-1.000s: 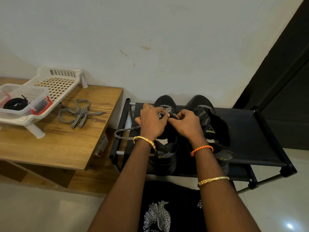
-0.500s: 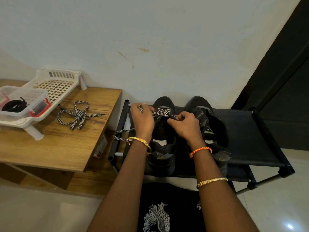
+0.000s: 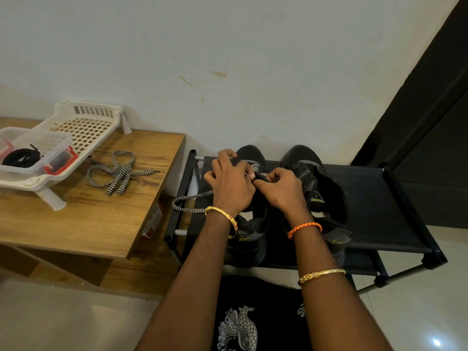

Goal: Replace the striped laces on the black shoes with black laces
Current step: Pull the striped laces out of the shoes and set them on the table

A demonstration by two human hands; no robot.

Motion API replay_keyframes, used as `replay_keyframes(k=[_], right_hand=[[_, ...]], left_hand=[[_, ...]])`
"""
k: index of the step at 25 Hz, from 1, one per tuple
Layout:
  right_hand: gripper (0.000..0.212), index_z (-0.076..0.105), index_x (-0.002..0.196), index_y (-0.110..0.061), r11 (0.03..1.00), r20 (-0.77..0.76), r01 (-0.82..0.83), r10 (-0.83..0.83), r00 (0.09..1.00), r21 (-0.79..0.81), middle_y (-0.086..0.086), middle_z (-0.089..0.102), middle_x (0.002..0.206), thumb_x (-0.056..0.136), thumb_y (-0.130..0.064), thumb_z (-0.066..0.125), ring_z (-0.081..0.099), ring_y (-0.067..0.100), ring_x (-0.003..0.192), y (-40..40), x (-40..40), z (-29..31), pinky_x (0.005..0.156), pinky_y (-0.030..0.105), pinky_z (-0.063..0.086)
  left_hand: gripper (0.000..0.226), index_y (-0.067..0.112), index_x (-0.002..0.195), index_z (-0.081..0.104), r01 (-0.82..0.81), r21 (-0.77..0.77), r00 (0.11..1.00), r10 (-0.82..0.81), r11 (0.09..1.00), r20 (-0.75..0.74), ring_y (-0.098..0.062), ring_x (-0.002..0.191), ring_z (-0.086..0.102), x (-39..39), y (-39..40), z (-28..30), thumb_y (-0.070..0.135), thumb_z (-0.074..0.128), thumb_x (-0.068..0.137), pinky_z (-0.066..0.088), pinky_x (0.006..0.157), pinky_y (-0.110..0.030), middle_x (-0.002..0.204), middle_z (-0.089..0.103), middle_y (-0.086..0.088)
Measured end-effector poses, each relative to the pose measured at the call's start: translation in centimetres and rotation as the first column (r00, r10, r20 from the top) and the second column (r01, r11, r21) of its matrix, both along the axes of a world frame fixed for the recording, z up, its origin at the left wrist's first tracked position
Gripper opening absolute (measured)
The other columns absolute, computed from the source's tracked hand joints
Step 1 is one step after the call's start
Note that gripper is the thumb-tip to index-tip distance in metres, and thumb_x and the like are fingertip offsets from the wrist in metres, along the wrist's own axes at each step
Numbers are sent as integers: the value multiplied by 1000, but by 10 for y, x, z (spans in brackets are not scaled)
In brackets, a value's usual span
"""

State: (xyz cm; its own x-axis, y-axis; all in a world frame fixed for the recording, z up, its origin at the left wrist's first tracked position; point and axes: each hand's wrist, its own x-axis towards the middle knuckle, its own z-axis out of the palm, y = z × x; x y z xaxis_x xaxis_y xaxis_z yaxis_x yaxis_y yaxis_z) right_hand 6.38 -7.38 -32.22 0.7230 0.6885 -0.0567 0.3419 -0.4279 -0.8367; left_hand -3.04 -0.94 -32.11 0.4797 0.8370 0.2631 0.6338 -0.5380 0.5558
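Hands meet over the left shoe [image 3: 249, 224] at the rack's [image 3: 379, 224] left end; left hand [image 3: 231, 184] and right hand [image 3: 283, 190] both pinch its striped lace [image 3: 188, 205]; removed lace [image 3: 119, 172] lies near the table's [image 3: 83, 229] far right corner.

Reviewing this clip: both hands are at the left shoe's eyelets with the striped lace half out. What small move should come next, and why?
Probably draw the striped lace out of the next eyelet of the left shoe. Both the left hand and right hand pinch there, lace still crosses near the toe, and a freed loop already trails off the rack.
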Motion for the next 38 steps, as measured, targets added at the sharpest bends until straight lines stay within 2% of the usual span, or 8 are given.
replay_keyframes(k=[7, 11, 16, 19, 23, 27, 31, 38], right_hand=[[24, 54, 69, -15, 998, -5, 66, -66, 998, -3, -2, 58, 67, 70, -30, 72, 52, 12, 61, 2, -3, 0, 51, 23, 40], [23, 53, 68, -15, 994, 4, 112, -112, 994, 6, -2, 57, 66, 70, -28, 71, 53, 13, 61, -1, 1, 0, 50, 22, 40], [20, 57, 72, -13, 996, 17, 93, -93, 996, 5, -3, 59, 67, 69, -27, 71, 54, 12, 61, 1, -2, -1, 50, 22, 40], [17, 58, 76, -16, 997, 34, 73, -74, 997, 28, -4, 59, 68, 71, -26, 70, 55, 11, 64, 2, -5, -1, 53, 23, 42], [13, 64, 83, -25, 994, 201, -29, 7, 980, 108, -2, 57, 69, 74, -17, 67, 54, 14, 67, 0, -6, 3, 62, 25, 45], [22, 69, 94, -30, 994, 279, -79, 56, 959, 69, 0, 58, 82, 77, -17, 63, 55, 16, 76, -3, -6, 3, 69, 28, 46], [25, 67, 103, -31, 997, 364, -66, 49, 930, 36, -4, 50, 93, 83, -18, 60, 55, 17, 88, -3, -9, 3, 72, 26, 40], [31, 62, 117, -30, 990, 446, -98, 134, 885, -102, 4, 44, 112, 87, -23, 58, 49, 23, 105, 4, -3, 2, 75, 29, 41]], left_hand=[[18, 17, 89, 49, -137, -95, 960, 156, 986, 233, -20, 123, 33, 3, -6, 8, 1, 52, 81, 28, 98, -40, 135, 27, -6], [14, 8, 95, 44, -232, -339, 738, 392, 912, 549, -7, 80, 46, -9, 6, 17, -4, 42, 87, 46, 83, -19, 109, 39, -6], [14, 17, 100, 42, -261, -558, 567, 593, 787, 572, -22, 92, 58, -21, 12, 16, 7, 47, 93, 38, 104, -49, 95, 48, 5], [49, 17, 121, 38, -336, -424, 695, 525, 841, 490, -18, 110, 45, -24, 8, 14, 18, 64, 80, 22, 96, -33, 121, 38, 0], [37, 26, 106, 46, -95, -369, 985, 141, 925, 99, -18, 113, 42, -26, 2, 7, 39, 62, 75, 30, 96, -38, 115, 50, 1], [28, 18, 105, 55, -54, -438, 995, 84, 897, 49, -28, 98, 58, -23, 2, -2, 27, 65, 81, 49, 85, -38, 105, 61, -12], [19, 18, 99, 70, -98, -306, 960, 171, 947, 223, -16, 73, 58, -19, -4, -1, 24, 71, 81, 51, 71, -32, 69, 57, 7], [22, 19, 104, 72, -117, -239, 940, 185, 964, 286, -14, 86, 55, -8, -10, -2, 22, 70, 82, 45, 76, -27, 89, 53, 4]])
